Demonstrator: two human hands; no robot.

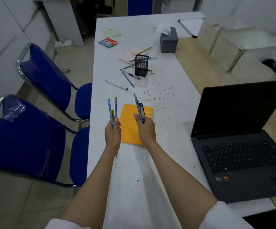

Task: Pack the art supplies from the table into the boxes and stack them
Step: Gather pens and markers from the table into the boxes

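Fingers of L hand [112, 135] curled round blue pencils [112, 109]; R hand [146, 130] grips pencil + pen [140, 111], both above orange notebook [130, 124].

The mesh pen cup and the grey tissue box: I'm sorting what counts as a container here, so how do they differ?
The mesh pen cup is black see-through wire; the grey tissue box has solid walls. The cup is smaller and sits nearer the person among loose pens; the box stands farther back, near the table's right edge. The box has white tissue sticking out of its top; whether the cup holds anything is unclear. Both stand upright on the white table.
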